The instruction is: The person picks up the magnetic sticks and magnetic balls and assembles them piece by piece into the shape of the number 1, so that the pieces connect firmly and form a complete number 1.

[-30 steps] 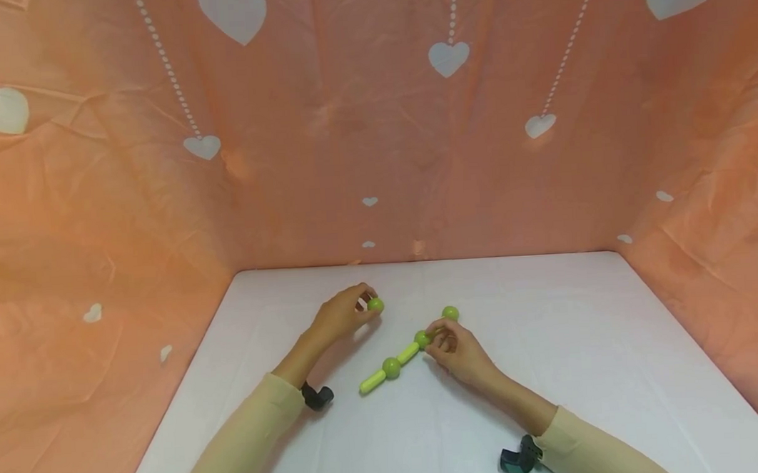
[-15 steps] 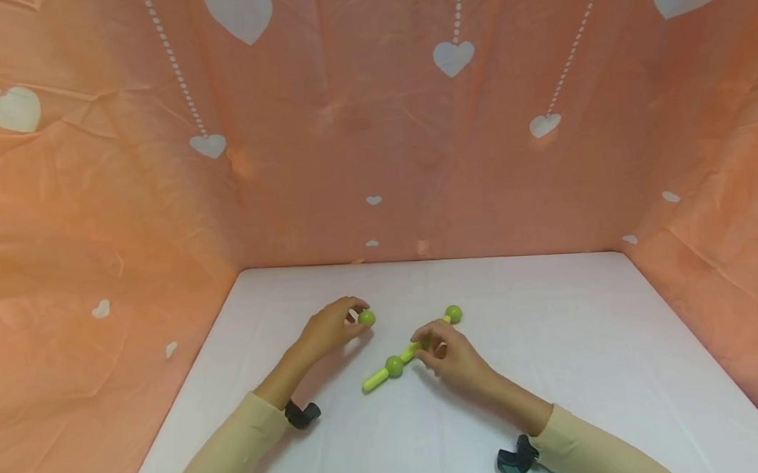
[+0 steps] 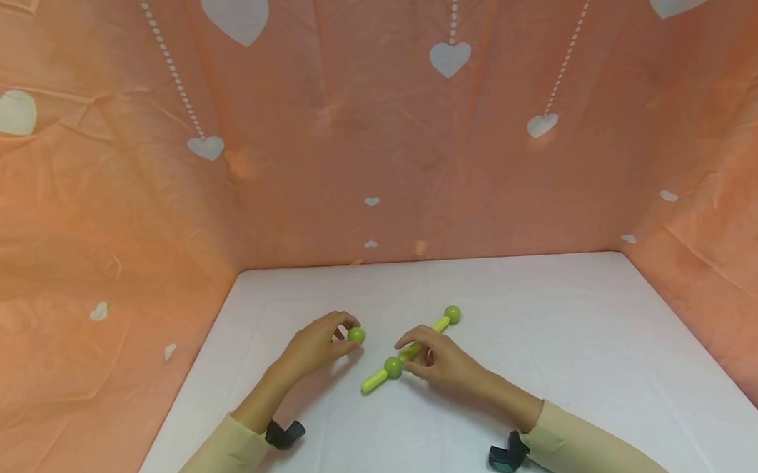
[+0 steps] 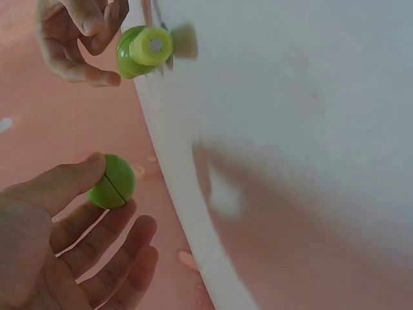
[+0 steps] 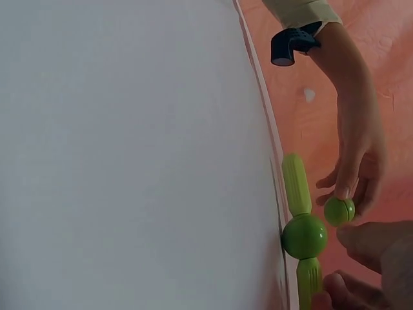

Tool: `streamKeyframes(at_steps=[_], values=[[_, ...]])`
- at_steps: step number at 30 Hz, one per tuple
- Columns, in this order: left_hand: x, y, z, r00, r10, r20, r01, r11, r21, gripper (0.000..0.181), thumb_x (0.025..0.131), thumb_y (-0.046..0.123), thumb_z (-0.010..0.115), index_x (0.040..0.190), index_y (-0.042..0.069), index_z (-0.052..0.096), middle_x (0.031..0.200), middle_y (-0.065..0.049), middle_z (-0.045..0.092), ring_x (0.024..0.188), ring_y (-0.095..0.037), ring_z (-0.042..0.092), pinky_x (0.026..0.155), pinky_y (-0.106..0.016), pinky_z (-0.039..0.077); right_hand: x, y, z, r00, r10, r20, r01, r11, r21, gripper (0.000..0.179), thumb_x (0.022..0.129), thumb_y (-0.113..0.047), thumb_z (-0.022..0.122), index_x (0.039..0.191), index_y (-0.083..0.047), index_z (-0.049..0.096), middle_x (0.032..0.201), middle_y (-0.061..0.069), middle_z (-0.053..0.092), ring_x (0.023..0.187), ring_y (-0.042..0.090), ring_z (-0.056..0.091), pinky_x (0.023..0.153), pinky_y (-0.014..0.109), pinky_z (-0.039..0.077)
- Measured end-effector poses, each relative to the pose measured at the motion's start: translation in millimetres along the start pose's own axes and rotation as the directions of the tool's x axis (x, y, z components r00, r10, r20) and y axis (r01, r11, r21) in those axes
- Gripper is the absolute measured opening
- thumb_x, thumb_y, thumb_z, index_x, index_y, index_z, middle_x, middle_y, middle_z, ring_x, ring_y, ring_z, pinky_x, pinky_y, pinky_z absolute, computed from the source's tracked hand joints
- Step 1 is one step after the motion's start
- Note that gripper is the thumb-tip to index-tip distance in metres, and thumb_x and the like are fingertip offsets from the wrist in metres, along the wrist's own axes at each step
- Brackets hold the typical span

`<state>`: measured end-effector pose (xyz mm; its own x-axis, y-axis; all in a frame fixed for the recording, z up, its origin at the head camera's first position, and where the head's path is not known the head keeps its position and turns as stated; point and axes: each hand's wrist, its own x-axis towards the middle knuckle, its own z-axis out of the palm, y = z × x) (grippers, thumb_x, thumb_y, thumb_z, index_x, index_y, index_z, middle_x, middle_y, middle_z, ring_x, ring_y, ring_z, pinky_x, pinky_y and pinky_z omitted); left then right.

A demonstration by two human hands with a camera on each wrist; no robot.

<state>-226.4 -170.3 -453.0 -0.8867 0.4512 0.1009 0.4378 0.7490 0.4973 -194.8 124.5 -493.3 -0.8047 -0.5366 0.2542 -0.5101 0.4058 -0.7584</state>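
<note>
My left hand (image 3: 317, 345) pinches a green ball (image 3: 356, 335) between thumb and fingertips, above the table. A thin seam runs round this ball in the left wrist view. On the white table lies a slanting chain of yellow-green ribbed rods joined by green balls. Its near end is a rod (image 3: 374, 381) attached to a ball (image 3: 393, 367); another ball (image 3: 452, 315) caps the far end. Over the chain's middle hovers my right hand (image 3: 449, 365), thumb and fingers apart and bent, fingertips close beside the near ball. That hand hides part of the chain.
The white table (image 3: 552, 342) is enclosed by an orange cloth (image 3: 323, 161) printed with white hearts, at the back and both sides. A dark wrist camera (image 3: 285, 435) sits on the left wrist, another wrist camera (image 3: 508, 455) on the right.
My left hand has moved left and nearer with the ball held. My right hand has shifted left along the chain, from its far part toward the near ball. The chain stays almost in place.
</note>
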Motion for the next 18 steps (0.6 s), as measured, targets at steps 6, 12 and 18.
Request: streamKeyframes(at_steps=[6,12,18], values=[[-13.0,-3.8,-1.6,0.999,0.039,0.002,-0.039,0.999,-0.021,0.028,0.096,0.021,0.081,0.122,0.017,0.072,0.116,0.004,0.073,0.1,-0.019,0.071,0.077,-0.037,0.057,5.8,-1,4,0.999,-0.031,0.042,0.032,0.999,-0.022,0.035,0.096,-0.013,0.082,0.129,-0.01,0.071,0.122,0.006,0.07,0.078,0.007,0.053,0.069,0.022,0.049],[-22.5,-8.6,-4.6,0.997,0.053,0.056,-0.048,0.996,-0.08,0.027,0.096,0.017,0.081,0.12,0.018,0.071,0.114,0.006,0.072,0.099,-0.016,0.069,0.079,-0.033,0.057,10.9,-5,7,0.995,-0.058,0.079,0.063,0.996,-0.057,0.034,0.095,-0.015,0.084,0.127,-0.011,0.073,0.126,0.003,0.071,0.081,0.012,0.055,0.073,0.023,0.048],[-27.3,-15.0,-6.5,0.984,0.116,0.137,-0.093,0.982,-0.167,0.027,0.095,0.009,0.08,0.119,0.018,0.071,0.116,0.005,0.072,0.103,-0.017,0.068,0.088,-0.033,0.057,13.5,-3,11,0.991,-0.074,0.109,0.084,0.992,-0.093,0.035,0.094,-0.014,0.084,0.127,-0.013,0.073,0.127,0.002,0.071,0.087,0.017,0.061,0.075,0.022,0.05]])
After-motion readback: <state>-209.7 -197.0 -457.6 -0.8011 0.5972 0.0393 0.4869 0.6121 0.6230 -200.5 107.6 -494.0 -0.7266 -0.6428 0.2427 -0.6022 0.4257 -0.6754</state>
